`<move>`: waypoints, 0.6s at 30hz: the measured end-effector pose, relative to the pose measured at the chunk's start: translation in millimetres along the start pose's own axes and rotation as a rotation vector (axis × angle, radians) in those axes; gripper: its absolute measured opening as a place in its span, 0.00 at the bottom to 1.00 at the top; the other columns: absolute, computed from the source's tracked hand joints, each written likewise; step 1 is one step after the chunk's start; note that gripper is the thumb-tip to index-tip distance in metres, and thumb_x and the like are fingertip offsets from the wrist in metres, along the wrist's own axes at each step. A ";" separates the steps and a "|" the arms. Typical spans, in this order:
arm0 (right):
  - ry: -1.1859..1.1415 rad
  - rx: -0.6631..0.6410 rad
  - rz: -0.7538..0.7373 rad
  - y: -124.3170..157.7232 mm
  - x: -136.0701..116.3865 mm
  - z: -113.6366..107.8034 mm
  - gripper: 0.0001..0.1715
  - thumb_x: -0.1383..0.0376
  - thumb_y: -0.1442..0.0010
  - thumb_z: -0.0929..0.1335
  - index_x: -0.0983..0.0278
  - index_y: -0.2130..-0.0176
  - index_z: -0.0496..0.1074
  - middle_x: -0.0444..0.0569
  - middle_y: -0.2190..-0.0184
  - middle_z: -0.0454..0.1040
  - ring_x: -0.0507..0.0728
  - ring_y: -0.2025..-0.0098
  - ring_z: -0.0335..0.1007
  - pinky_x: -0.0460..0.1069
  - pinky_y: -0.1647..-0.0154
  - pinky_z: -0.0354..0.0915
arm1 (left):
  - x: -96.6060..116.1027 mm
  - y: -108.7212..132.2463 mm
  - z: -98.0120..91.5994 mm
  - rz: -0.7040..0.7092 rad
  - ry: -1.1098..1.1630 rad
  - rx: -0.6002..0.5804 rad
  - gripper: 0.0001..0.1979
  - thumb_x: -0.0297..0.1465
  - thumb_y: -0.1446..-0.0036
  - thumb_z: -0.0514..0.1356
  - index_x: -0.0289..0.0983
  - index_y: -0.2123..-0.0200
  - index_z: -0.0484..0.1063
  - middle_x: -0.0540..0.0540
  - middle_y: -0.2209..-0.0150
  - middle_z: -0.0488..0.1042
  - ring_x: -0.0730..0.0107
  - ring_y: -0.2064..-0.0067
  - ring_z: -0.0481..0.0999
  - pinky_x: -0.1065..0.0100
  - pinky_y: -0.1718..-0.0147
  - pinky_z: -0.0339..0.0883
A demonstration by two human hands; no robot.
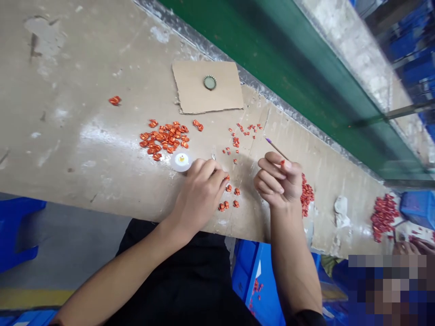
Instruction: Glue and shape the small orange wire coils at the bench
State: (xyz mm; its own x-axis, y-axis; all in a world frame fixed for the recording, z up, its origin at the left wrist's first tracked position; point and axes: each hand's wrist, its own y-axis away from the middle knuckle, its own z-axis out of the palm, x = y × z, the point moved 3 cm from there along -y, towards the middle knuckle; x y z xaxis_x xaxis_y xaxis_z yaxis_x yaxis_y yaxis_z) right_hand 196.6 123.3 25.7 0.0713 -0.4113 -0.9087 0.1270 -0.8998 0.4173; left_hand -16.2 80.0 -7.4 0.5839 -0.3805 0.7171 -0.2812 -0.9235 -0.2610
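Note:
My left hand (200,192) rests low over the table, fingertips pinched at a small orange-red striped piece (227,178). Several like pieces (236,191) lie just right of it. Raised above the table, my right hand (279,183) is closed round a thin stick with a purple tip (277,148). A tiny red bit (283,162) shows at its thumb and fingertip. Left of my left hand is a round white disc (181,161) with a yellow spot in the middle. Beyond the disc spreads a pile of larger orange-red pieces (166,138).
A bottle cap (210,82) sits on a cardboard piece (190,97). Tiny red bits (235,142) are scattered in front of me. A red heap (306,195) lies behind my right wrist. Another person's hands (406,247), a heap (384,217) and a blue container (418,208) are far right.

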 end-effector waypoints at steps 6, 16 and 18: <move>-0.170 -0.084 0.060 0.0 17.1 -1.1 0.36 0.37 0.40 0.75 0.52 0.66 0.51 0.29 0.78 0.41 0.47 0.83 0.25 0.51 0.84 0.34 | 1.2 -0.3 -0.7 0.011 -0.002 -0.005 0.08 0.29 0.21 0.59 0.38 0.54 0.79 0.43 0.54 0.78 0.56 0.51 0.73 0.52 0.48 0.75; -0.307 -0.161 0.044 6.6 23.9 -1.1 0.37 0.39 0.42 0.78 0.53 0.67 0.51 0.28 0.79 0.40 0.46 0.84 0.23 0.51 0.85 0.31 | 2.0 0.8 -2.3 0.037 -0.034 0.007 0.06 0.27 0.22 0.60 0.40 0.53 0.78 0.45 0.54 0.78 0.57 0.50 0.73 0.54 0.47 0.75; -0.351 -0.139 0.082 6.0 22.8 1.2 0.42 0.41 0.49 0.81 0.53 0.70 0.50 0.27 0.80 0.40 0.45 0.86 0.24 0.50 0.88 0.30 | 1.9 0.8 -2.2 0.033 -0.034 -0.002 0.06 0.27 0.21 0.60 0.40 0.53 0.77 0.45 0.53 0.78 0.57 0.50 0.73 0.54 0.46 0.74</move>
State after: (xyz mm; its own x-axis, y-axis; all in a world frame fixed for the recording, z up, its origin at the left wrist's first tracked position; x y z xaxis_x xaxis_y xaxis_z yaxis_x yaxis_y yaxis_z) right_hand 197.7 108.4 7.4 -0.2534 -0.5272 -0.8111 0.2696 -0.8437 0.4641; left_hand -17.0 78.7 -4.9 0.5996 -0.4121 0.6860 -0.3021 -0.9104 -0.2829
